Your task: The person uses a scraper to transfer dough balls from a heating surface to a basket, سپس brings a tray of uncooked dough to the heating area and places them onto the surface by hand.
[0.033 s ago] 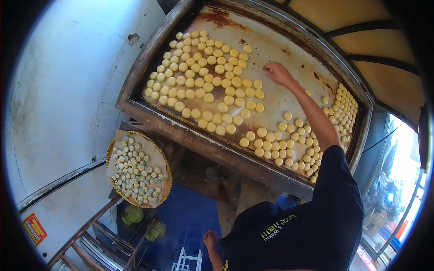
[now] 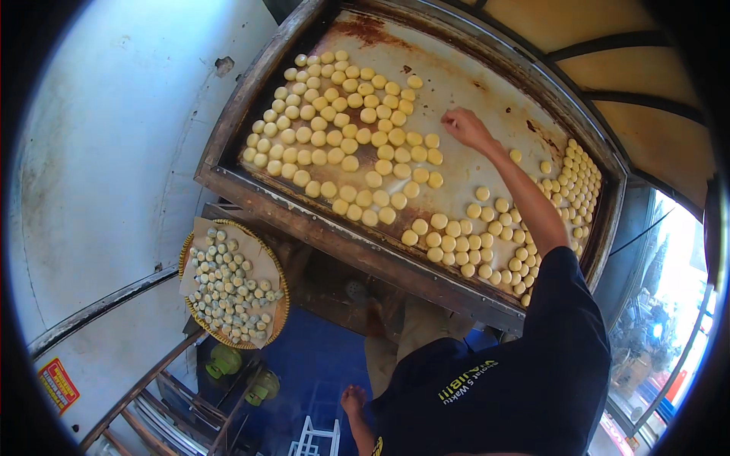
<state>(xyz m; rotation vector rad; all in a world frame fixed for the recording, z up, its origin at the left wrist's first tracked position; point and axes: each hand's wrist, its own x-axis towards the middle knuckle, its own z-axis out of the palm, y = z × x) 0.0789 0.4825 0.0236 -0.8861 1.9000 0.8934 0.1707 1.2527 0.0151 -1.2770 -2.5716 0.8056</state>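
Observation:
My right hand (image 2: 465,128) hovers above the bare middle stretch of a large metal griddle tray (image 2: 449,57), its fingers curled together; whatever may be between them is hidden. To its left lie many small round pale-yellow dough buns (image 2: 350,163) in loose rows, the nearest a short gap away. More buns (image 2: 449,245) lie at the near right, partly behind my forearm, and others (image 2: 582,178) crowd the far right corner. My left hand (image 2: 353,398) hangs low by my side, fingers curled in, apart from the tray, with nothing visible in it.
A round woven basket (image 2: 283,304) lined with paper holds many pale balls, left below the tray. A wooden rack (image 2: 144,384), green gas cylinders (image 2: 223,361) and a white stool-like frame (image 2: 315,437) stand lower down. A raised wooden rim (image 2: 304,220) edges the tray.

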